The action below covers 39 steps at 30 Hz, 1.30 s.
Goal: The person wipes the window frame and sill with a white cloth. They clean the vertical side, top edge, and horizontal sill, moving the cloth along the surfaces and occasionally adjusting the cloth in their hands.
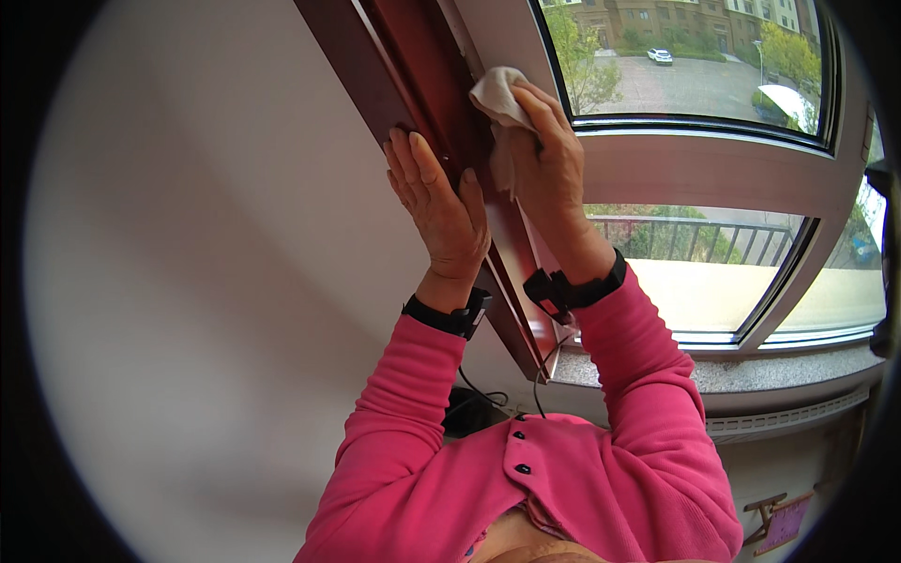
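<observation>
My right hand grips a folded whitish cloth and holds it at the inner side of a dark red wooden window casing, next to the pale window frame. A loose end of the cloth hangs below the palm. My left hand lies flat along the casing's outer face, fingers extended and thumb apart, with nothing in it. Both wrists wear a black strap with a small device.
A bare pale wall fills the left. Below the window glass runs a speckled stone sill, with a white radiator beneath it. A thin black cable hangs near the casing's foot. A small folding stool stands at lower right.
</observation>
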{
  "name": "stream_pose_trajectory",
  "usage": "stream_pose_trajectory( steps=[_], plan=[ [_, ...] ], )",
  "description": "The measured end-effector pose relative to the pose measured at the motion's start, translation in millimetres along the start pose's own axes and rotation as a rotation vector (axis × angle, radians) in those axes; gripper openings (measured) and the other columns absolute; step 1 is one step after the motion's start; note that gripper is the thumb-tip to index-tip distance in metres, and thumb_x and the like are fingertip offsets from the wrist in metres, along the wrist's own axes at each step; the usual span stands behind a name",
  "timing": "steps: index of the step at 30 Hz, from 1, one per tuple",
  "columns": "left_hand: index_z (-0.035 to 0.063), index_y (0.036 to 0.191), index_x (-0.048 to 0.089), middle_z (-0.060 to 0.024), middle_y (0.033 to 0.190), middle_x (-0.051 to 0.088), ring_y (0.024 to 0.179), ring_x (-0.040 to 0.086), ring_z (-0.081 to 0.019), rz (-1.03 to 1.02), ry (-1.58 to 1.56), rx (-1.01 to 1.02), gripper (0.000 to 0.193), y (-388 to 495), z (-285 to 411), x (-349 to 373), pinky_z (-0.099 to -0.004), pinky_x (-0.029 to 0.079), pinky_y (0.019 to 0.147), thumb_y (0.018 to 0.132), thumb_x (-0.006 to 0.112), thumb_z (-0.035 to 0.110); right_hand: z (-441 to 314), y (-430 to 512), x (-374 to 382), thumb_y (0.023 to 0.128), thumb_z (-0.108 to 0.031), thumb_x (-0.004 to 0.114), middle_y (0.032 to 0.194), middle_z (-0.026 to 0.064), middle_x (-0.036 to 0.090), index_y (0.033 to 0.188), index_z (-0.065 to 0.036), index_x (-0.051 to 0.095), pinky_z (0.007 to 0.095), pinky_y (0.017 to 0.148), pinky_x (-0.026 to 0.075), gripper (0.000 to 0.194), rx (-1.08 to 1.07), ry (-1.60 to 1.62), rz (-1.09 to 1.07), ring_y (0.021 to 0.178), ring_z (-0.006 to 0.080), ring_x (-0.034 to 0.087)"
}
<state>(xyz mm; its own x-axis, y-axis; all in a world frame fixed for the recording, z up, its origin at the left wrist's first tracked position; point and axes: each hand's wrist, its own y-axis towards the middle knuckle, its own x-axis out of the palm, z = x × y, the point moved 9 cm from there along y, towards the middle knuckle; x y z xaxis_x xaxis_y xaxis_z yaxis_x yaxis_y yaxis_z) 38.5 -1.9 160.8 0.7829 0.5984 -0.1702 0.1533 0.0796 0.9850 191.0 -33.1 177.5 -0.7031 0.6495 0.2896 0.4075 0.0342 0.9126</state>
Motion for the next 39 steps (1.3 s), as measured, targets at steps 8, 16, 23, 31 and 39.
stream_pose_trajectory(
  steps=[8, 16, 23, 31, 39],
  plan=[
    [-0.0042, 0.155, 0.018, -0.0276, 0.161, 0.017, 0.149, 0.015, -0.0472, 0.03, -0.006, 0.011, 0.071, 2, 1, -2, -0.0572, 0.011, 0.12, 0.097, 0.053, 0.017, 1, 2, 45, 0.089, -0.004, 0.052, 0.127, 0.0158, 0.061, 0.127, -0.004, 0.055, 0.0427, 0.092, 0.052, 0.039, -0.059, -0.401, -0.275, 0.112, 0.0373, 0.06],
    [-0.0061, 0.154, 0.018, -0.0294, 0.16, 0.019, 0.148, 0.019, -0.0476, 0.084, 0.041, 0.102, 0.069, 7, 5, -6, -0.0557, 0.016, 0.119, 0.1, 0.051, 0.021, 40, -117, 5, 0.087, 0.0, 0.053, 0.126, 0.0164, 0.061, 0.13, -0.004, 0.053, 0.0428, 0.095, 0.051, 0.043, 0.068, -0.343, -0.39, 0.114, 0.0371, 0.059],
    [-0.0073, 0.154, 0.017, -0.0297, 0.16, 0.018, 0.148, 0.019, -0.0473, 0.081, 0.055, 0.193, 0.068, -2, 1, 1, -0.0541, 0.018, 0.12, 0.101, 0.051, 0.017, 132, -327, -72, 0.09, -0.002, 0.053, 0.116, 0.016, 0.064, 0.121, -0.009, 0.06, 0.0411, 0.09, 0.051, 0.032, 0.417, -0.331, -0.682, 0.105, 0.0349, 0.062],
    [-0.0052, 0.155, 0.017, -0.0289, 0.161, 0.014, 0.15, 0.013, -0.0441, 0.034, -0.057, 0.143, 0.066, 6, 3, 0, -0.0506, 0.015, 0.121, 0.102, 0.05, 0.017, 194, -379, -136, 0.086, -0.005, 0.052, 0.09, 0.0209, 0.069, 0.111, -0.007, 0.069, 0.0391, 0.079, 0.053, 0.03, 0.95, -0.26, -0.601, 0.085, 0.0348, 0.069],
    [-0.0006, 0.155, 0.024, -0.0236, 0.161, 0.023, 0.15, 0.02, -0.0426, -0.136, -0.219, 0.157, 0.068, -29, 16, -13, -0.0546, 0.013, 0.119, 0.1, 0.055, 0.026, 196, -394, -147, 0.087, -0.007, 0.052, 0.088, 0.0189, 0.07, 0.112, -0.006, 0.068, 0.0371, 0.077, 0.053, 0.03, 0.995, -0.235, -0.632, 0.081, 0.0312, 0.069]
  ],
)
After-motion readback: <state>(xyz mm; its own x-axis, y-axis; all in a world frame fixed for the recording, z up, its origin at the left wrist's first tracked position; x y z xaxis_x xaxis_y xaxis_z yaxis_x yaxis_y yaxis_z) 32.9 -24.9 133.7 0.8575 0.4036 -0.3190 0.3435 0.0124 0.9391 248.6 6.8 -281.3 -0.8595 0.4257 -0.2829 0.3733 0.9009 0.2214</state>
